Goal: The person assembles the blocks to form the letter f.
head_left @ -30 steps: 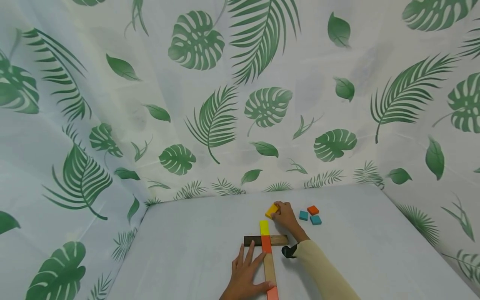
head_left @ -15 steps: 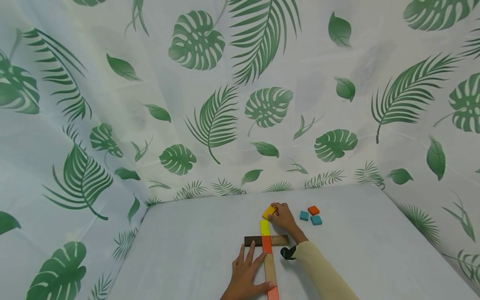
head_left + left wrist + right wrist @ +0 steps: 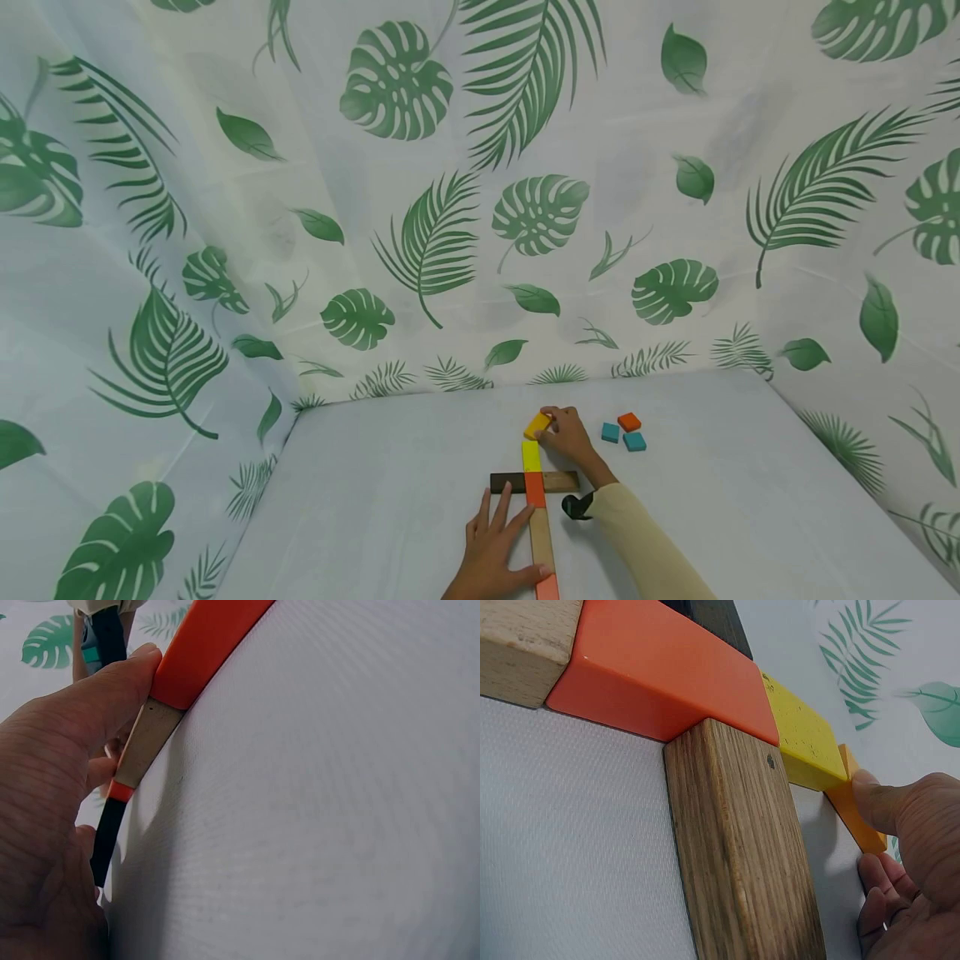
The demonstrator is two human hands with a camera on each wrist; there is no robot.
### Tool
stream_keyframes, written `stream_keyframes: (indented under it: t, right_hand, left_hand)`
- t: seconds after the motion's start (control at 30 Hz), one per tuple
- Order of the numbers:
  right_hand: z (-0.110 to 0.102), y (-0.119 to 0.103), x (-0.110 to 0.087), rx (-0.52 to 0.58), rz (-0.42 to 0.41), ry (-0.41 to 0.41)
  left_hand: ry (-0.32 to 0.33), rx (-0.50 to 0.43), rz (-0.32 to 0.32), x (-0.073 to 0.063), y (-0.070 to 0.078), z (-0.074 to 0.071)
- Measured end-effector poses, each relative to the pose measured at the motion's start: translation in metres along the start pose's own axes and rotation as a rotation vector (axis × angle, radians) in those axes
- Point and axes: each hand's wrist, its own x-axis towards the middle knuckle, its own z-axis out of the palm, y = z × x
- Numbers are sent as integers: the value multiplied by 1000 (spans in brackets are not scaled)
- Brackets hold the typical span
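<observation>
My right hand (image 3: 568, 437) pinches an amber-yellow wooden block (image 3: 537, 426) at the far end of a line of blocks. In the right wrist view that amber block (image 3: 859, 817) lies at an angle close against the bright yellow block (image 3: 806, 735). Nearer me the line continues with an orange-red block (image 3: 535, 490), a pale wood block (image 3: 541, 537) and a salmon block (image 3: 547, 587). A dark block (image 3: 507, 483) and a brown wood block (image 3: 561, 482) form crosswise arms. My left hand (image 3: 491, 554) lies with fingers spread, fingertips at the dark block and thumb on the line.
Right of my right hand lie two teal blocks (image 3: 633, 442) and an orange block (image 3: 628, 422). All rest on a white-covered surface (image 3: 360, 500). Leaf-patterned cloth (image 3: 450, 250) rises behind and at both sides. A black wrist device (image 3: 577, 506) sits at my right cuff.
My right hand has shifted the amber block slightly left and toward me, up to the bright yellow block's far end. The left hand has stayed in place.
</observation>
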Motion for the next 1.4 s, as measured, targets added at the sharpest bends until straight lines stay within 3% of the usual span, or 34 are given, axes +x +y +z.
stream_keyframes:
  t: [0.77, 1.4]
  right_hand:
    - [-2, 0, 1, -25, -7, -7]
    - [2, 4, -3, -26, -49, 12]
  left_hand:
    - [38, 21, 46, -2, 1, -2]
    - [24, 14, 20, -2, 1, 0]
